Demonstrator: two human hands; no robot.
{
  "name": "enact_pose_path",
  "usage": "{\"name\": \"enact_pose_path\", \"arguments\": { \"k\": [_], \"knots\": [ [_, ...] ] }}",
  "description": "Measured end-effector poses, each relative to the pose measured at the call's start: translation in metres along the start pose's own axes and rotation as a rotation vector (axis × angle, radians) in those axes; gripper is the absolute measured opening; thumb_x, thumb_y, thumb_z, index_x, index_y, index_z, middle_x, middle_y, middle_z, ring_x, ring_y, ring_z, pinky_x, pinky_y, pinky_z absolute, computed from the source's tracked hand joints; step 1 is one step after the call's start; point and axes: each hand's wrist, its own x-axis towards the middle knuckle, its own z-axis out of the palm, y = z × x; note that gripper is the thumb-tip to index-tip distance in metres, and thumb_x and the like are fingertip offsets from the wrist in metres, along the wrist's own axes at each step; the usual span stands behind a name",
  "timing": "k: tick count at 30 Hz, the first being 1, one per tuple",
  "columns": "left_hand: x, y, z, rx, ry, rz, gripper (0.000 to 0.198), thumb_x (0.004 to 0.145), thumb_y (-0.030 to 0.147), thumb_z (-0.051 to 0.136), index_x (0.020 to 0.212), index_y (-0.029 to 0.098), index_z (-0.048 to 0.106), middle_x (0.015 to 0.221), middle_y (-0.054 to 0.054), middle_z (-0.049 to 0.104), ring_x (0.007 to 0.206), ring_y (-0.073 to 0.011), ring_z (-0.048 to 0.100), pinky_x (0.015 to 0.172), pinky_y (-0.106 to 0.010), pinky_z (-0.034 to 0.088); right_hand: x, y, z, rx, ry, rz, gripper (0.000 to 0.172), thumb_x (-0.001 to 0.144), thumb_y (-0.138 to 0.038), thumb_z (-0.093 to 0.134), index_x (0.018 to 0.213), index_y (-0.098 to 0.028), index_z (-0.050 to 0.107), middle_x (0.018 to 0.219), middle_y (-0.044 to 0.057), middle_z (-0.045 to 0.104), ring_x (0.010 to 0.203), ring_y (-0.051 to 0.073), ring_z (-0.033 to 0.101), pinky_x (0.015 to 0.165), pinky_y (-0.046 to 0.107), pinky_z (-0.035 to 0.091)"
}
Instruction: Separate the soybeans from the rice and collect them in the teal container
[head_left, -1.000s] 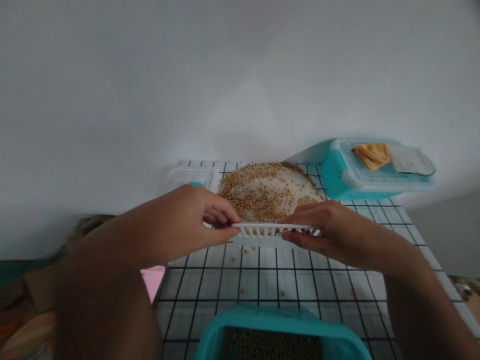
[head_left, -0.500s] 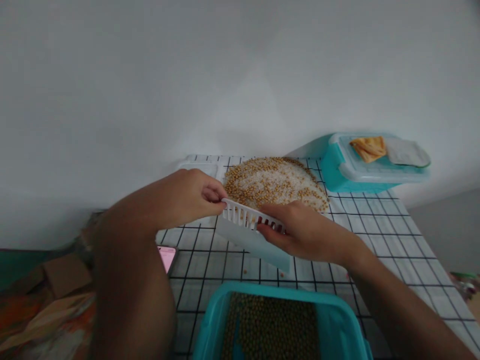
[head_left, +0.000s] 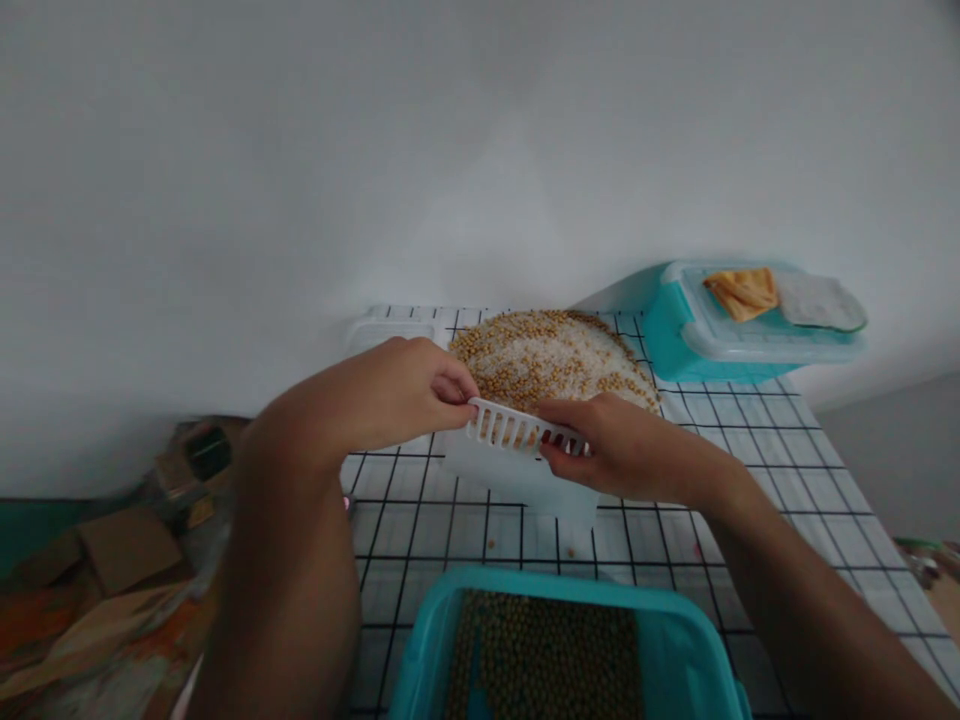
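Observation:
A white slotted plastic tray (head_left: 504, 427) is held up between my two hands, tilted, with a pale flat panel below its slotted edge. My left hand (head_left: 409, 395) pinches its left end between thumb and fingers. On the right end, my right hand (head_left: 626, 445) is closed with the thumb below and fingers above. Just behind lies a heap of yellow beans mixed with white grains (head_left: 555, 355). In front stands an open turquoise bin (head_left: 679, 600) holding many dark-looking round beans (head_left: 555, 650).
A lidded turquoise box (head_left: 675, 335) stands at the back right, with an orange cloth (head_left: 742, 293) and a grey-white cloth (head_left: 819, 302) on top. A clear lid (head_left: 390, 332) lies at the back left. Cardboard (head_left: 127, 550) sits left of the checked tabletop (head_left: 757, 440).
Both hands have shifted slightly right with the tray, which now shows its slots more squarely. The left forearm has moved right and now covers most of the pink-screened phone.

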Motion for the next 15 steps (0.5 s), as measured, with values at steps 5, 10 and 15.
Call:
{"name": "enact_pose_path", "arguments": {
  "k": [5,10,15],
  "knots": [
    [0.002,0.006,0.004,-0.062,-0.019,0.056,0.017,0.085,0.037,0.061,0.091,0.024,0.07,0.083,0.002,0.074,0.077,-0.0156,0.069,0.065,-0.023,0.046,-0.005,0.008,-0.01,-0.004,-0.008,0.0,0.008,0.089,-0.024,0.056,0.093,-0.02,0.062,0.073,-0.002,0.063,0.061,0.01,0.052,0.056,0.024,0.031],
    [-0.013,0.019,0.0,-0.123,0.059,0.156,0.02,0.086,0.041,0.068,0.099,0.026,0.073,0.09,0.006,0.077,0.078,-0.0123,0.072,0.068,-0.016,0.051,-0.018,0.01,-0.032,0.029,0.066,-0.042,0.012,0.093,-0.027,0.056,0.096,-0.021,0.066,0.076,-0.002,0.066,0.063,0.01,0.055,0.06,0.024,0.036],
    [-0.018,0.031,-0.004,-0.105,0.177,0.155,0.021,0.083,0.042,0.073,0.098,0.026,0.074,0.089,0.008,0.077,0.075,-0.0106,0.071,0.065,-0.014,0.048,-0.026,0.014,-0.044,-0.019,0.23,0.0,0.026,0.095,-0.041,0.055,0.1,-0.02,0.07,0.08,0.001,0.07,0.064,0.012,0.058,0.06,0.026,0.04]
  ]
}}
